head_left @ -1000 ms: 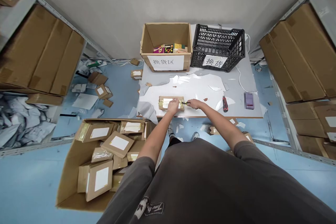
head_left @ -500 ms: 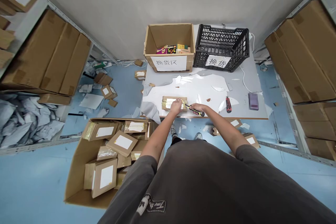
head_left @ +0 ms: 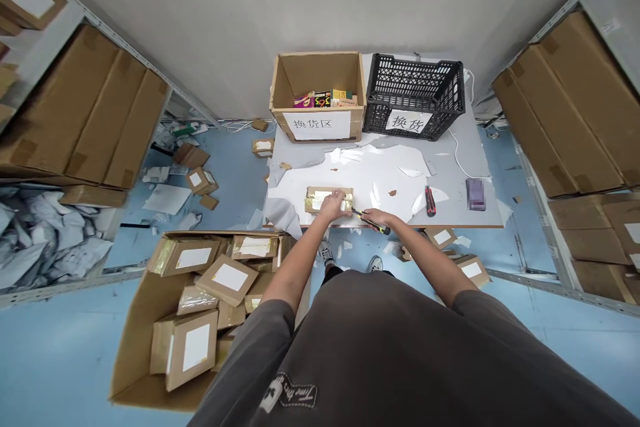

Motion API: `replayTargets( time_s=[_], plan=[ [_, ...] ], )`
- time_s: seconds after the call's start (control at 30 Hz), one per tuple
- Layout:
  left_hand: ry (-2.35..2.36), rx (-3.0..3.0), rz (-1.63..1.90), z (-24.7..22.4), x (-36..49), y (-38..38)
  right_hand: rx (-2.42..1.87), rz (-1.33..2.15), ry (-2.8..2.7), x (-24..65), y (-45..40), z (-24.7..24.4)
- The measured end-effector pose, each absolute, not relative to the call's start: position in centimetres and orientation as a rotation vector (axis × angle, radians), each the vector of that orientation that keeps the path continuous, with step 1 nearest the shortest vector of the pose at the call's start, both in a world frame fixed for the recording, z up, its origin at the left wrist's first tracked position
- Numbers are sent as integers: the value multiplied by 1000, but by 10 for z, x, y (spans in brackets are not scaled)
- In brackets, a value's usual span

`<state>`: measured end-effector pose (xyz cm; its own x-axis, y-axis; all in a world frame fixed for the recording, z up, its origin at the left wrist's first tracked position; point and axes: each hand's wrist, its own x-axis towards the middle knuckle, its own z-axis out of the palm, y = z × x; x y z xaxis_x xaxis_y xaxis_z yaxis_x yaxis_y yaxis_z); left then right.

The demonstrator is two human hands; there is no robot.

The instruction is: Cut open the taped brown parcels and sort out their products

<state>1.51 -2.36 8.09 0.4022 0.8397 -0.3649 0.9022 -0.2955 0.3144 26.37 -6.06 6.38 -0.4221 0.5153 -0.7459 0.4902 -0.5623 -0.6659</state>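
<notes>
Head cam: L hand (head_left: 333,204) atop taped carton (head_left: 313,202) (grip unclear), R hand (head_left: 377,216) clasping utility knife (head_left: 383,229) at its R end, prob. slitting tape (head_left: 349,203); next: steady stroke

Beyond the left hand (head_left: 332,203), a white sheet (head_left: 317,125) on the cardboard box (head_left: 357,125) reads "换货区". Beyond the right hand (head_left: 379,217), another sheet (head_left: 409,121) on the black crate (head_left: 375,121) reads "换货". Nearer the body than the left hand, a patch (head_left: 299,395) on the dark shirt (head_left: 390,333) shows "Time", the rest unclear.
</notes>
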Motion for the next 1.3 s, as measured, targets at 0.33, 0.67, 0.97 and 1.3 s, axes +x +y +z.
replayTargets(
  time_s=[0.33, 0.67, 0.97, 1.3],
  plan=[
    [1532, 2246, -216, 80, 26, 1, -1904, 1619, -1642, 281, -58, 71],
    [1496, 2300, -183, 54, 23, -4, -1907, 1194, -2099, 269, -39, 74],
    [1372, 2289, 203, 16, 3, -13, -1847, 770, -2650, 263, -24, 88],
    [1368, 2115, 466, -8, 4, -25, -1765, 684, -2673, 262, -9, 74]
  ],
)
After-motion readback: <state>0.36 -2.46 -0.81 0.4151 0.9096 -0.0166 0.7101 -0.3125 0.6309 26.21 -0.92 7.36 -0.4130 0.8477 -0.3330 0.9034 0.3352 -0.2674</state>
